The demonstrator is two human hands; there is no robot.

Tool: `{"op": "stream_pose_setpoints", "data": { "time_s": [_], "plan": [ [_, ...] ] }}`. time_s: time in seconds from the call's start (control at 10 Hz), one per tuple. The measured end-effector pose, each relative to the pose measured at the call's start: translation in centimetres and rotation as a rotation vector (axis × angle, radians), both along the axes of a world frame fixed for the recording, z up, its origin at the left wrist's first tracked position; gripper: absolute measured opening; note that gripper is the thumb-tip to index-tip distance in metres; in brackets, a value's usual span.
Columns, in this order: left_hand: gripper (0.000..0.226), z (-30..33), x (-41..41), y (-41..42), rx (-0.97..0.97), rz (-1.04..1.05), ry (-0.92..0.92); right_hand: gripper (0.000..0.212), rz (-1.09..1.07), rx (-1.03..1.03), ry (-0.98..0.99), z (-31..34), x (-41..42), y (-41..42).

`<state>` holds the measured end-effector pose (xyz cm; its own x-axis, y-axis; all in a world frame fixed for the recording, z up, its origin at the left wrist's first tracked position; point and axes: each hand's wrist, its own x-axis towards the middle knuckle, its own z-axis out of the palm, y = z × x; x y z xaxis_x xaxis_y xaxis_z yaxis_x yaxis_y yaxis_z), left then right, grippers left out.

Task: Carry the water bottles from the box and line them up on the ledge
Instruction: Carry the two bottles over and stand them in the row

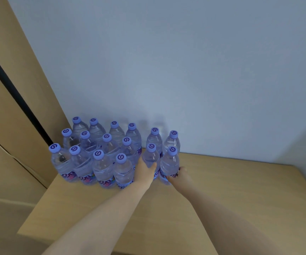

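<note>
Head view: two upright water bottles go down side by side at the right end of the cluster, just right of centre frame. The left hand (pixel 144 171) wraps the body of the left bottle (pixel 151 157), thumb across its front; the right hand (pixel 180 174) curls round the label band of the right bottle (pixel 169 165) from the lower right. Both bottles stand with long axes vertical, caps up, directly ahead of the hands and in front of two others near the pale wall (pixel 185 61).

To their left, twelve capped bottles (pixel 97 151) stand packed in three rows of four on the tan ledge (pixel 222 190). The new pair looks to start a third row on the right; each hand is on its own bottle. No box is clearly identifiable; brown panels (pixel 10 89) fill the left edge.
</note>
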<state>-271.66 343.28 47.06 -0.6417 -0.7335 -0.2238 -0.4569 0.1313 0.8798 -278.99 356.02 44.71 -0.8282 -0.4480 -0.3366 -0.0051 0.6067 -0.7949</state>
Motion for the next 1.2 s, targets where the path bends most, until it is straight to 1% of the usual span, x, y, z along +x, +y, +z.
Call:
{"op": "stream_pose_setpoints", "data": {
  "time_s": [0.1, 0.2, 0.3, 0.4, 0.5, 0.6, 0.7, 0.8, 0.9, 1.0, 1.1, 1.2],
  "plan": [
    [0.033, -0.7, 1.0, 0.6, -0.011, -0.02, -0.088, 0.02, 0.082, 0.092, -0.03, -0.3, 0.4, 0.0],
    [0.009, -1.4, 2.6, 1.1, -0.061, -0.063, -0.208, 0.019, 0.306, 0.322, -0.097, 0.1, 1.7, -0.3],
    [0.018, -2.0, 5.1, 1.1, -0.088, -0.115, -0.389, 0.039, 0.437, 0.411, -0.188, 0.6, 3.3, -1.1],
    [0.02, -2.5, 8.5, 0.6, -0.075, -0.105, -0.528, 0.036, 0.557, 0.385, -0.216, 0.9, 5.4, -2.6],
    [0.03, -2.9, 12.7, -0.5, -0.06, -0.034, -0.616, 0.038, 0.736, 0.423, -0.271, 1.4, 8.0, -4.8],
    [0.033, -3.0, 17.0, -2.4, -0.048, 0.091, -0.668, 0.042, 0.93, 0.442, -0.171, 2.2, 11.0, -7.8],
    [0.036, -3.5, 22.5, -5.8, -0.002, 0.193, -0.704, 0.044, 1.068, 0.395, -0.01, 3.3, 14.6, -11.0],
    [0.037, -3.5, 27.8, -8.6, 0.018, 0.245, -0.662, 0.044, 1.181, 0.393, 0.1, 4.1, 18.7, -14.3],
    [0.033, -2.1, 33.1, -10.9, 0.019, 0.287, -0.645, 0.044, 1.224, 0.351, 0.157, 4.1, 23.3, -18.1],
    [0.037, -2.2, 38.6, -14.0, 0.016, 0.342, -0.679, 0.042, 1.241, 0.367, 0.206, 3.8, 28.2, -22.4],
    [0.039, -1.8, 44.3, -17.0, 0.041, 0.392, -0.668, 0.045, 1.341, 0.361, 0.17, 4.0, 32.9, -27.0],
    [0.04, -1.3, 50.1, -19.3, 0.013, 0.452, -0.686, 0.055, 1.433, 0.36, 0.195, 4.9, 38.1, -30.7]
  ]
}}
